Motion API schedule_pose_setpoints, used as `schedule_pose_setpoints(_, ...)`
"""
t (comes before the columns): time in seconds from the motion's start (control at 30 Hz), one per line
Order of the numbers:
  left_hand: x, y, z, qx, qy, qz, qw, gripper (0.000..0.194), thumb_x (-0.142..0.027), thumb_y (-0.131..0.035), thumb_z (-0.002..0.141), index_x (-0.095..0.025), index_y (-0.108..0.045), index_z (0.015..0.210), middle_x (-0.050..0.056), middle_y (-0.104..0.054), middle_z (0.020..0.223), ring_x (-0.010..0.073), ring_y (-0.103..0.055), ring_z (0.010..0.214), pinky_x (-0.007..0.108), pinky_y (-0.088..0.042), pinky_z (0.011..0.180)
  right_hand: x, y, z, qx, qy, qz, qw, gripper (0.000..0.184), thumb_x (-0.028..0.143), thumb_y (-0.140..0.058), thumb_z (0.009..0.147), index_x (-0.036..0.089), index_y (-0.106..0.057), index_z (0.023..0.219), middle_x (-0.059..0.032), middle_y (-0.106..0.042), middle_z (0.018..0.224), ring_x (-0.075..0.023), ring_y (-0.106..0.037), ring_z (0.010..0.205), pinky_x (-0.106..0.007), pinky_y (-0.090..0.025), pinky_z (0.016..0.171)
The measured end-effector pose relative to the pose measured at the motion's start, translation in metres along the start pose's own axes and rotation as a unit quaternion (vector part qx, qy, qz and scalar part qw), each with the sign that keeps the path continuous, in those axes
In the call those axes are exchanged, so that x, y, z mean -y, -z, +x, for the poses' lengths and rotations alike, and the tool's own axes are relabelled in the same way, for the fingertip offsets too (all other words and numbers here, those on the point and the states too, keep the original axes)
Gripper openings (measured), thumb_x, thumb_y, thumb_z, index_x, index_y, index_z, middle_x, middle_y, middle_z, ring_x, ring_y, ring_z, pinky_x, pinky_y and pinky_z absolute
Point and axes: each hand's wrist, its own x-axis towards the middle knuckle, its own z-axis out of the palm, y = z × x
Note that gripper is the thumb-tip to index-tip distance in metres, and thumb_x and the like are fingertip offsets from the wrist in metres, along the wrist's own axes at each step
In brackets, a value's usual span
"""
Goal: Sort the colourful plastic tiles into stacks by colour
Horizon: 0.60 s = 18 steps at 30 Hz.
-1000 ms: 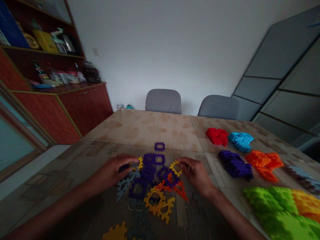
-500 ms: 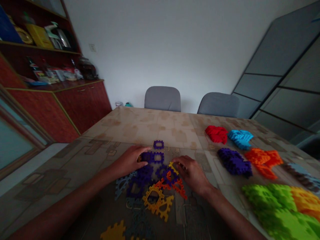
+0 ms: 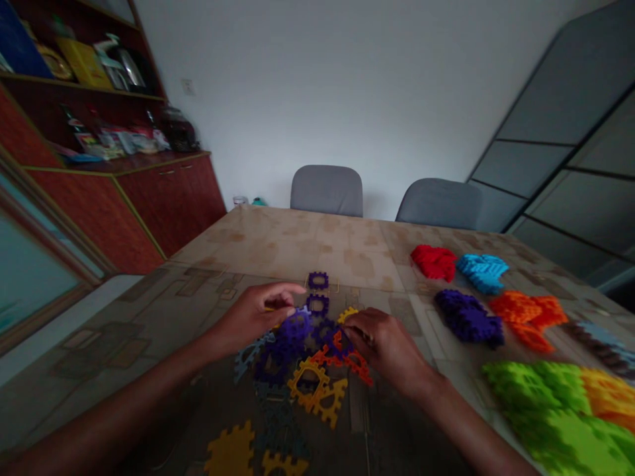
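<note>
In the head view, my left hand pinches a purple interlocking plastic tile between thumb and fingers. That tile is tipped up above a heap of darker purple tiles. My right hand is closed, its fingertips at the edge of another purple piece and a yellow piece; what lies between its fingers is hidden. Below are orange pieces, a yellow piece with a round hole and a blue-grey triangular piece. Two purple square frames lie beyond the hands.
Stacks of red, blue, purple, orange and green pieces stand on the table's right side. Yellow pieces lie near the front edge. Two grey chairs stand behind the table.
My left hand has lifted and tilted a purple tile, uncovering more of the frame behind it. My right hand's fingers have curled in more. The view has shifted slightly.
</note>
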Motion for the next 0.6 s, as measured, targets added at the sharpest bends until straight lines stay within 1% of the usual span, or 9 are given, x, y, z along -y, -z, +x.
schedule_pose_setpoints(0.07, -0.004, -0.006, -0.003, 0.033, 0.001, -0.012, 0.999, 0.037, -0.036, -0.055, 0.088, -0.021, -0.069, 0.119, 0.0, -0.071, 0.082, 0.0161, -0.068, 0.072, 0.024, -0.052, 0.065, -0.004, 0.003, 0.001, 0.0, -0.007, -0.005, 1.0, 0.018, 0.012, -0.057, 0.098, 0.018, -0.069, 0.084, -0.0042, -0.07, 0.082, -0.0182, -0.064, 0.077, -0.028, -0.042, 0.071)
schedule_pose_setpoints(0.13, -0.002, -0.012, -0.004, 0.05, 0.0, -0.008, 0.999, 0.034, -0.033, -0.056, 0.087, -0.021, -0.071, 0.115, 0.0, -0.073, 0.082, 0.0162, -0.069, 0.073, 0.023, -0.053, 0.066, -0.004, 0.004, 0.001, 0.005, -0.011, -0.009, 1.0, 0.018, 0.012, -0.057, 0.097, 0.018, -0.069, 0.085, -0.0046, -0.071, 0.082, -0.0189, -0.064, 0.078, -0.028, -0.043, 0.071)
schedule_pose_setpoints(0.23, 0.006, -0.016, -0.003, 0.044, -0.007, 0.018, 0.999, 0.033, -0.029, -0.053, 0.088, -0.023, -0.071, 0.115, 0.003, -0.077, 0.096, 0.019, -0.071, 0.087, 0.028, -0.055, 0.078, 0.001, 0.004, 0.0, 0.018, -0.002, -0.007, 1.0, 0.02, 0.011, -0.058, 0.097, 0.018, -0.069, 0.081, -0.0029, -0.069, 0.079, -0.0172, -0.063, 0.075, -0.027, -0.042, 0.069)
schedule_pose_setpoints(0.33, 0.01, -0.014, -0.001, 0.03, -0.025, 0.056, 0.998, 0.032, -0.029, -0.054, 0.09, -0.024, -0.072, 0.115, 0.005, -0.076, 0.113, 0.024, -0.068, 0.106, 0.037, -0.05, 0.097, 0.012, -0.001, -0.004, 0.035, 0.015, 0.02, 0.999, 0.018, 0.009, -0.06, 0.094, 0.02, -0.069, 0.083, -0.0009, -0.069, 0.079, -0.015, -0.063, 0.075, -0.024, -0.044, 0.069)
schedule_pose_setpoints(0.37, 0.009, -0.012, -0.001, 0.03, -0.031, 0.067, 0.997, 0.031, -0.03, -0.054, 0.091, -0.024, -0.072, 0.115, 0.005, -0.076, 0.116, 0.0248, -0.067, 0.11, 0.039, -0.049, 0.1, 0.017, -0.004, -0.006, 0.042, 0.017, 0.038, 0.998, 0.016, 0.01, -0.062, 0.093, 0.02, -0.069, 0.084, -0.0005, -0.069, 0.08, -0.0147, -0.064, 0.076, -0.024, -0.045, 0.069)
schedule_pose_setpoints(0.43, 0.005, -0.007, -0.005, 0.034, -0.039, 0.081, 0.995, 0.03, -0.033, -0.053, 0.094, -0.026, -0.072, 0.116, 0.004, -0.076, 0.116, 0.0244, -0.068, 0.109, 0.038, -0.049, 0.101, 0.027, -0.012, -0.01, 0.051, 0.008, 0.069, 0.996, 0.004, 0.016, -0.068, 0.09, 0.021, -0.069, 0.088, -0.0011, -0.071, 0.085, -0.016, -0.065, 0.079, -0.026, -0.047, 0.071)
schedule_pose_setpoints(0.47, 0.003, -0.004, -0.01, 0.035, -0.04, 0.086, 0.995, 0.03, -0.034, -0.053, 0.095, -0.027, -0.072, 0.117, 0.004, -0.076, 0.115, 0.0238, -0.069, 0.107, 0.037, -0.05, 0.1, 0.032, -0.016, -0.013, 0.052, -0.002, 0.072, 0.996, 0.006, 0.022, -0.073, 0.087, 0.021, -0.069, 0.092, -0.0023, -0.072, 0.09, -0.018, -0.065, 0.083, -0.028, -0.049, 0.074)
schedule_pose_setpoints(0.53, 0.001, 0.002, -0.027, 0.035, -0.038, 0.097, 0.994, 0.029, -0.034, -0.054, 0.097, -0.028, -0.071, 0.118, 0.003, -0.077, 0.114, 0.0235, -0.071, 0.105, 0.036, -0.052, 0.097, 0.042, -0.024, -0.017, 0.055, -0.018, 0.05, 0.997, 0.031, 0.034, -0.081, 0.08, 0.02, -0.068, 0.104, -0.0071, -0.072, 0.106, -0.025, -0.065, 0.099, -0.037, -0.052, 0.087)
schedule_pose_setpoints(0.6, 0.004, 0.009, -0.051, 0.035, -0.028, 0.106, 0.993, 0.027, -0.034, -0.055, 0.097, -0.03, -0.072, 0.118, 0.003, -0.077, 0.114, 0.0239, -0.072, 0.103, 0.036, -0.054, 0.096, 0.051, -0.03, -0.019, 0.073, -0.022, 0.017, 0.997, 0.054, 0.043, -0.085, 0.075, 0.017, -0.065, 0.118, -0.0122, -0.068, 0.121, -0.0325, -0.059, 0.115, -0.048, -0.046, 0.102)
